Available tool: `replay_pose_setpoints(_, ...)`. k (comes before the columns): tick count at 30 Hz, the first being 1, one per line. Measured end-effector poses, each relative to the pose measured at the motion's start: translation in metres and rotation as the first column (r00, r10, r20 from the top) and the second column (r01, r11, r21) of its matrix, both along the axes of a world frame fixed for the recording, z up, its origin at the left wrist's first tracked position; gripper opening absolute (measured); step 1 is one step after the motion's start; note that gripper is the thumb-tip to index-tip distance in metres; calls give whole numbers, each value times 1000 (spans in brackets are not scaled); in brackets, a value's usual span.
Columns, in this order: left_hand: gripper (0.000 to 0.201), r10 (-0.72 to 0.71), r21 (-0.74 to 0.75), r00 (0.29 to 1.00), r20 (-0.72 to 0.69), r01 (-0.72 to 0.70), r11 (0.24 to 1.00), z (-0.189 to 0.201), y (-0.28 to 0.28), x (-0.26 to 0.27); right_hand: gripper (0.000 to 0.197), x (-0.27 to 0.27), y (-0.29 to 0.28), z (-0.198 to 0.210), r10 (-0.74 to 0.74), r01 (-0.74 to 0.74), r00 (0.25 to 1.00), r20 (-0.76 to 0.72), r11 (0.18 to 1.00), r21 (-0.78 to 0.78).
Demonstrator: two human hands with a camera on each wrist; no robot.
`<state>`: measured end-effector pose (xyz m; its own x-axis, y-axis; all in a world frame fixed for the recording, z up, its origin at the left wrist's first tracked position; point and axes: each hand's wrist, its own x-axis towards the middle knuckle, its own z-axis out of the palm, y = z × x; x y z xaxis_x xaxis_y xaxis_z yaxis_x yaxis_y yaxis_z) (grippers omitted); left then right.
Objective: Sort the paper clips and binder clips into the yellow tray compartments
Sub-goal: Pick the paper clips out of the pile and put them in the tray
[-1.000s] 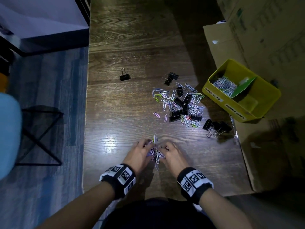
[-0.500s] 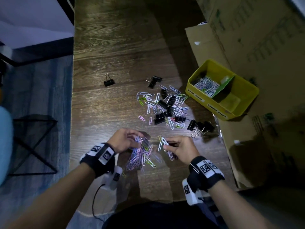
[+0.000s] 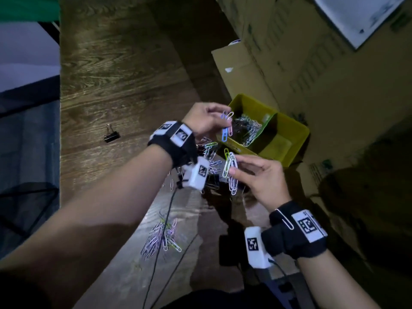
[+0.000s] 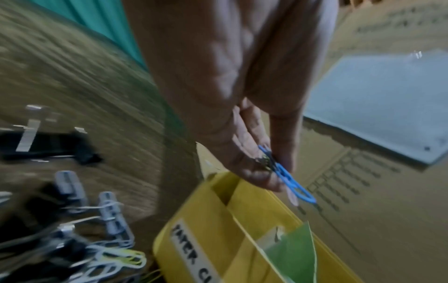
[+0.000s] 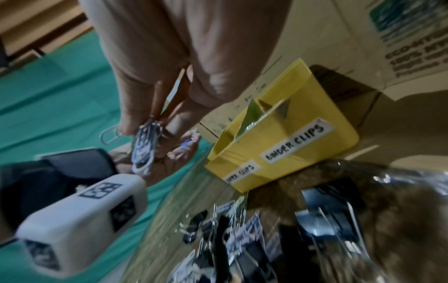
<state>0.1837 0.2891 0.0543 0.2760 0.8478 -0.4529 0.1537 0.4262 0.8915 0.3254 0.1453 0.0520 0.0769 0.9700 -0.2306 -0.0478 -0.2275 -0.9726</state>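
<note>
Now the left hand (image 3: 204, 118) pinches a few paper clips between thumb and fingertips (image 4: 264, 181); a blue paper clip (image 3: 224, 134) hangs below these fingers, just at the 9 o'clock edge of the yellow tray (image 3: 298, 132). In the left wrist view the blue clip sticks out past the fingertips, above the tray wall. The right hand (image 3: 260, 177) holds a bunch of white and green paper clips (image 3: 230, 172) between thumb and fingers, near the tray at its 7 o'clock side; the bunch stands out toward 9 o'clock from the fingertips. One tray compartment, on the 9 o'clock side of a green divider (image 3: 267, 126), has a heap of sorted paper clips (image 3: 249, 128). On the wooden table (image 3: 111, 74) a loose pile of clips (image 3: 163, 238) lies at 6 o'clock, and a single black binder clip (image 3: 111, 136) lies well apart at 9 o'clock
</note>
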Motion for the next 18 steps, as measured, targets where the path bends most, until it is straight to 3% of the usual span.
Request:
replay_pose_setpoints(3, 34, -108, 63, 976, -187, 121, 991, -10, 25, 36, 31, 13, 20, 5, -60, 60, 998, -1, 998, -17)
replay_pose_setpoints(6, 28, -257, 114, 830, -495, 355, 928, -24, 34, 51, 32, 27, 39, 7, -139, 140, 989, 55, 990, -27)
replay_pose_setpoints(9, 26, -286, 111, 768, -573, 418, 901, -33, 32, 47, 34, 37, 61, 7, -160, 163, 980, 115, 986, -24)
replay_pose_setpoints(12, 21, -145, 215, 859, -492, 281, 935, -33, 24, 31, 36, 38, 85, 5, -173, 181, 966, 193, 983, -26)
replay_pose_setpoints(15, 18, 71, 251, 963, -260, -3, 968, -25, 12, 11, 35, 33, 113, 0, -124, 149, 924, 361, 988, -42)
replay_pose_setpoints(18, 17, 196, 186, 977, -80, -179, 966, -17, -5, -16, 33, 24, 135, -14, -16, 79, 848, 529, 992, -97)
